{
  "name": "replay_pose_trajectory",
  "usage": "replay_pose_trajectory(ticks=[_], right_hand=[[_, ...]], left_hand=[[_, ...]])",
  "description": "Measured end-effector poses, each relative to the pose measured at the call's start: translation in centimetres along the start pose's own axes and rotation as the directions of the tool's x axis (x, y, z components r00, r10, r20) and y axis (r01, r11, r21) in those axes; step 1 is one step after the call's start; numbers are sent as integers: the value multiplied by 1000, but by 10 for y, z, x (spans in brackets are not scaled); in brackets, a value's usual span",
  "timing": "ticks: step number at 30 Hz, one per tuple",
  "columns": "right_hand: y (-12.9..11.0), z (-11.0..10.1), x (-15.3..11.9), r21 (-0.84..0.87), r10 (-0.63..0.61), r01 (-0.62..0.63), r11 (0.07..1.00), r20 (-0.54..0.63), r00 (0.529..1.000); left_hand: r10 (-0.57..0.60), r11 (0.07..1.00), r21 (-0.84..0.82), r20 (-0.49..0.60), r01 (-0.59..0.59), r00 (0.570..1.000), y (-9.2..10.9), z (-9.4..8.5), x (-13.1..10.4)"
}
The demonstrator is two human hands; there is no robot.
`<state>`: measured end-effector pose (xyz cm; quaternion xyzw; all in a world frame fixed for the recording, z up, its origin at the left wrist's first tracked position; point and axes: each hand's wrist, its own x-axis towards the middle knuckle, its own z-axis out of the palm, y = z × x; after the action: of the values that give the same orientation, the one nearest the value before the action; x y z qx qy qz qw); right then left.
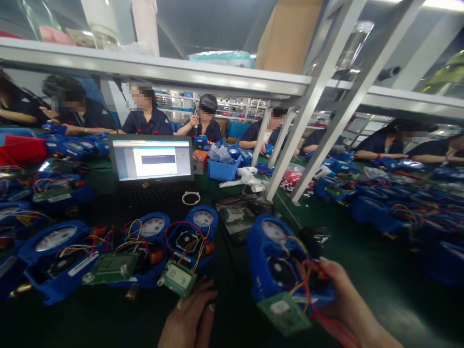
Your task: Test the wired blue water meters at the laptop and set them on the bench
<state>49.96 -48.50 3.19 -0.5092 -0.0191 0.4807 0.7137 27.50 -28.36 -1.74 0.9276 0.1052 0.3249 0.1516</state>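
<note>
R hand [339, 290] grasps blue meter unit [261, 276], lower right of frame; L hand [190, 311] at LCD board [177, 277], lower ctr., grip unclear; unit prob. rigid, mod. heavy; hold by sides; avoid fragile wires [307, 280], loose PCB [284, 313].

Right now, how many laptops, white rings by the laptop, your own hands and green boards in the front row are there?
Laptop: 1
White ring: 1
My left hand and right hand: 2
Front-row green boards: 3
Total: 7
</note>
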Motion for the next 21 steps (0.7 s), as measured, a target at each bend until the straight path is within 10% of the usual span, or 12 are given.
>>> replay_pose_trajectory(ticks=[5,12,16,21], right_hand=[[54,54,-10,-27,94,-90,996,280,955],[46,51,12,-126,62,-18,992,350,935],[33,45,24,-195,89,-25,980,327,941],[22,39,23,-291,72,55,955,410,909]], left_hand=[[-161,956,-261,-87,134,983,23,-15,-5],[-294,897,-371,-97,240,951,33,-20,-19],[8,973,-221,-247,-64,969,27,-21,-18],[369,918,171,-35,-358,929,24,-40,7]])
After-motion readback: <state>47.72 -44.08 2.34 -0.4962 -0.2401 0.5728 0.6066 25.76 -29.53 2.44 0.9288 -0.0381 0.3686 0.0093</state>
